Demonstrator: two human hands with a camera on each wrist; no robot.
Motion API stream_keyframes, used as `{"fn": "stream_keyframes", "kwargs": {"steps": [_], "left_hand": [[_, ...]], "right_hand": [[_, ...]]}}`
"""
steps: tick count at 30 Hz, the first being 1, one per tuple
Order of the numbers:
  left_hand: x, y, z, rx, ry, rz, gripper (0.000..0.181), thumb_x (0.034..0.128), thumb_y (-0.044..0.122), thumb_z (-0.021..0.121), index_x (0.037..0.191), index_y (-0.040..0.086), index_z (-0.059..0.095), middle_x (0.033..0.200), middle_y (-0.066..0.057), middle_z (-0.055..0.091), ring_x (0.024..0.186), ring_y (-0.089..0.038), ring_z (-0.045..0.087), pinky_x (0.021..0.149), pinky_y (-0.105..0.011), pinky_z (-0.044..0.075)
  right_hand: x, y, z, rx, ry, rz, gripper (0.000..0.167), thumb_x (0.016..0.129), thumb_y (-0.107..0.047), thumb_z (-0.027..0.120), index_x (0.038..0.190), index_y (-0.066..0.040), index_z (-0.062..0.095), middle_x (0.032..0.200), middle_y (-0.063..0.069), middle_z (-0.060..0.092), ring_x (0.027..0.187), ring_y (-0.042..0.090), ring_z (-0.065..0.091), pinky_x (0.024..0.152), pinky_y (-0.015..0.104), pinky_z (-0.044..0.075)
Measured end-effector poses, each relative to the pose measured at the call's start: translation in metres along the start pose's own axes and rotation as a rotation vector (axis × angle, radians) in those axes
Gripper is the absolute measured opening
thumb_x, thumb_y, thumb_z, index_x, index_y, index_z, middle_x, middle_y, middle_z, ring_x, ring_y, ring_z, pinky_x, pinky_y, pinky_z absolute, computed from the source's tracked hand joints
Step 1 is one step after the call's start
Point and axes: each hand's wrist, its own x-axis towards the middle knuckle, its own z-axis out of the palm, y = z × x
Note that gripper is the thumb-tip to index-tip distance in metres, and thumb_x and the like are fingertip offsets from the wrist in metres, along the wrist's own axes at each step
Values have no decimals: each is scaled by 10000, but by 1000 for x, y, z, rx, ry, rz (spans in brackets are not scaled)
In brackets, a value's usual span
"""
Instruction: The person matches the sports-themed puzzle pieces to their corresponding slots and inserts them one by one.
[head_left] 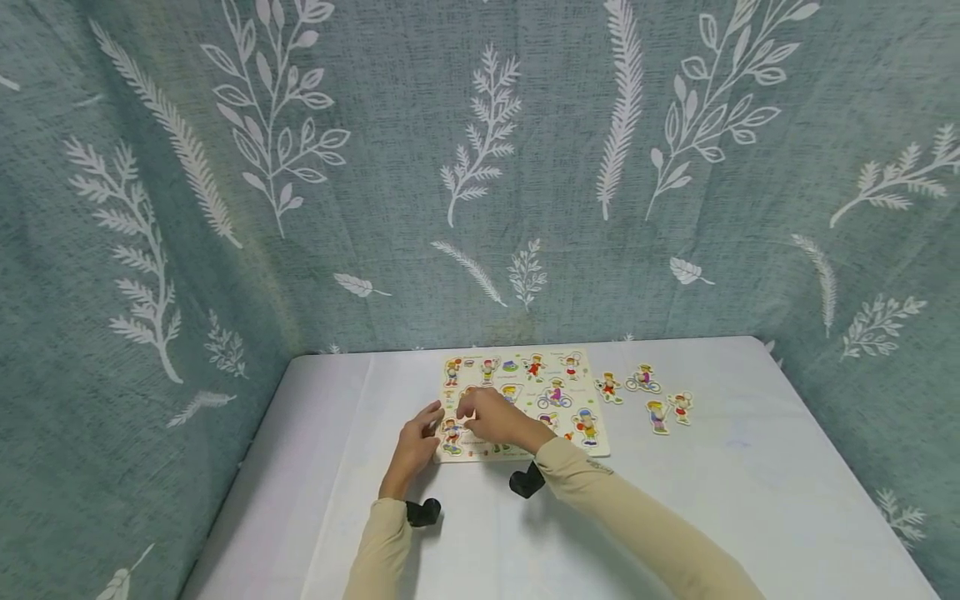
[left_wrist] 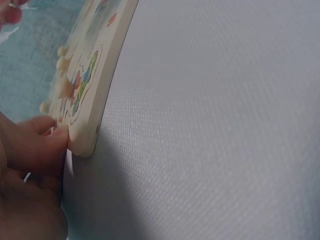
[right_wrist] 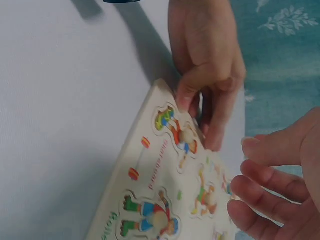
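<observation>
A wooden knob puzzle board point(head_left: 468, 457) with printed sports figures lies on the white table. My left hand point(head_left: 414, 447) is at its left edge; in the right wrist view, the left hand's thumb point(right_wrist: 186, 100) touches the edge near the corner beside the skateboarder piece point(right_wrist: 176, 131). My right hand point(head_left: 495, 417) hovers over the left part of the board, fingers loosely bent and apart. Nothing shows between the right hand's fingers point(right_wrist: 250, 187). Below that skateboarder, in the right wrist view, is a roller skater piece point(right_wrist: 150, 215). The right hand hides some of the board in the head view.
Right of the board lie several loose figure pieces: a soccer player point(head_left: 609, 387), a cyclist point(head_left: 642, 379), a figure in purple point(head_left: 657, 417) and one in red and white point(head_left: 681, 407). A green leaf-patterned curtain point(head_left: 480, 283) stands behind the white table point(head_left: 750, 500).
</observation>
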Motion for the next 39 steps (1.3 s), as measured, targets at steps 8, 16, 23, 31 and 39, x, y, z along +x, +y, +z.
{"fn": "stream_keyframes", "kwargs": {"steps": [8, 16, 23, 31, 39], "left_hand": [[1, 2, -1, 0, -5, -18, 607, 730, -224, 450, 1316, -72, 503, 1473, -129, 380, 1358, -334, 310, 979, -415, 388], [0, 0, -1, 7, 3, -7, 605, 730, -243, 456, 1309, -76, 508, 1468, -133, 388, 1361, -329, 305, 972, -390, 389], [2, -1, 0, -2, -1, -12, 606, 725, -245, 454, 1306, -82, 508, 1469, -140, 383, 1373, -325, 281, 997, -413, 371], [1, 0, 0, 14, 3, -26, 608, 730, -227, 454, 1316, -74, 501, 1473, -126, 381, 1381, -319, 269, 1036, -431, 351], [2, 1, 2, 53, 0, -38, 624, 736, -219, 449, 1338, -60, 483, 1482, -113, 370, 1356, -331, 315, 874, -338, 428]], "right_hand": [[-12, 1, -21, 26, -12, 31, 150, 861, -7, 633, 993, -11, 702, 951, 108, 658, 795, 180, 606, 685, 273, 498], [-22, 5, -39, 23, -4, 51, 136, 861, -9, 630, 954, -83, 697, 929, 87, 655, 752, 142, 584, 663, 264, 488], [-35, 7, -54, 4, 15, 36, 114, 856, -7, 631, 932, -68, 690, 888, 58, 639, 748, 154, 571, 650, 272, 474], [-47, 10, -67, -18, -5, 79, 119, 876, -43, 624, 967, -81, 689, 925, 33, 633, 783, 152, 570, 696, 293, 478], [-71, 11, -86, -46, -2, 77, 129, 875, -34, 614, 981, -71, 677, 960, 70, 646, 810, 170, 579, 700, 305, 481]]}}
